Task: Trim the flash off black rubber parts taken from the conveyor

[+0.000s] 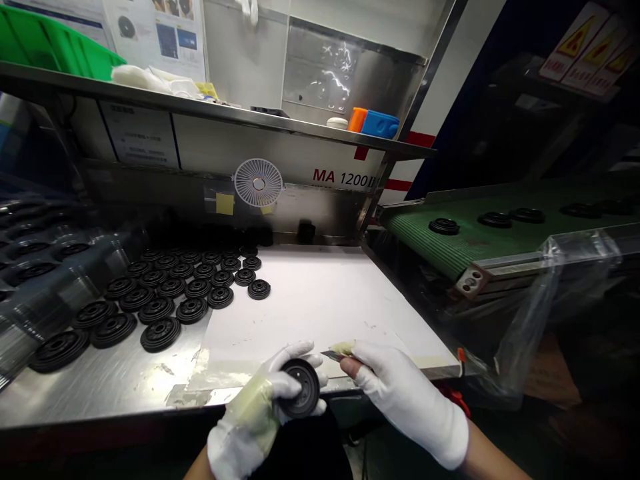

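My left hand, in a white glove with pale tape around it, grips a black moulded rubber disc at the front edge of the bench. My right hand, also gloved and taped at the fingertips, pinches a small trimming knife. Its blade points left towards the disc, with a small gap between them. Several similar black discs lie in rows on the steel bench top, beside a white sheet taped to the bench.
More black discs ride a green conveyor belt at the right, behind a hanging clear plastic sheet. A steel shelf above the bench holds a green crate and a blue object. A small white fan is mounted behind the bench.
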Motion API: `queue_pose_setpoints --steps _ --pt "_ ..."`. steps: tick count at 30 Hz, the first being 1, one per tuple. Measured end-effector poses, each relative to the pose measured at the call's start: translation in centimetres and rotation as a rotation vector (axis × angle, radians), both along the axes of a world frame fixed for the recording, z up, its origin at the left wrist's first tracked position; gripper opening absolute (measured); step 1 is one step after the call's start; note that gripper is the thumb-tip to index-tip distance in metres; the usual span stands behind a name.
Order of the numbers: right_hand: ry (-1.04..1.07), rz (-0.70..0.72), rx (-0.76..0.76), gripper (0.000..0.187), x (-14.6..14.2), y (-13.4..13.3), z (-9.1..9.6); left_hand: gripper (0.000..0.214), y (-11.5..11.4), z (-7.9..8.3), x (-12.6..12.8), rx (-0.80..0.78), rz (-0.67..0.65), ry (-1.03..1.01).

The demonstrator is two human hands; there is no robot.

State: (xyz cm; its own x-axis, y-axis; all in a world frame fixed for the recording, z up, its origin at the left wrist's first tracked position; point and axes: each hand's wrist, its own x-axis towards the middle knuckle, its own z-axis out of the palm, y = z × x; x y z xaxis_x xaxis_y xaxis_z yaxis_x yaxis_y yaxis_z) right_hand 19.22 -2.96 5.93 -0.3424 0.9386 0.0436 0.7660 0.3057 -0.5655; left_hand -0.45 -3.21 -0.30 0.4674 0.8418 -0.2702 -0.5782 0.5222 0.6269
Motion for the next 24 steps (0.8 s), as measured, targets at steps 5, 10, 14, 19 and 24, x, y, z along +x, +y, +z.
queue_pose_setpoints --steps 5,10,14,19,24 --pt "-0.108 0.014 -0.029 0.031 -0.6 -0.1 0.1 0.051 -0.3 0.2 -0.4 0.082 -0.056 0.027" --pt "-0.16 0.023 -0.048 0.021 -1.0 -0.3 0.0 0.054 -0.3 0.6 -0.3 0.094 -0.084 0.075" --pt "-0.184 0.018 -0.032 0.023 -0.9 -0.7 0.0 0.053 -0.2 0.7 -0.1 0.052 -0.048 0.067" --pt "-0.206 0.094 -0.038 0.022 -0.8 -1.1 0.0 0.048 0.0 0.1 0.0 0.061 -0.039 0.076" --pt "-0.244 0.016 0.022 0.024 -0.6 -1.0 -0.2 0.048 -0.1 0.3 -0.1 0.066 -0.054 0.109"
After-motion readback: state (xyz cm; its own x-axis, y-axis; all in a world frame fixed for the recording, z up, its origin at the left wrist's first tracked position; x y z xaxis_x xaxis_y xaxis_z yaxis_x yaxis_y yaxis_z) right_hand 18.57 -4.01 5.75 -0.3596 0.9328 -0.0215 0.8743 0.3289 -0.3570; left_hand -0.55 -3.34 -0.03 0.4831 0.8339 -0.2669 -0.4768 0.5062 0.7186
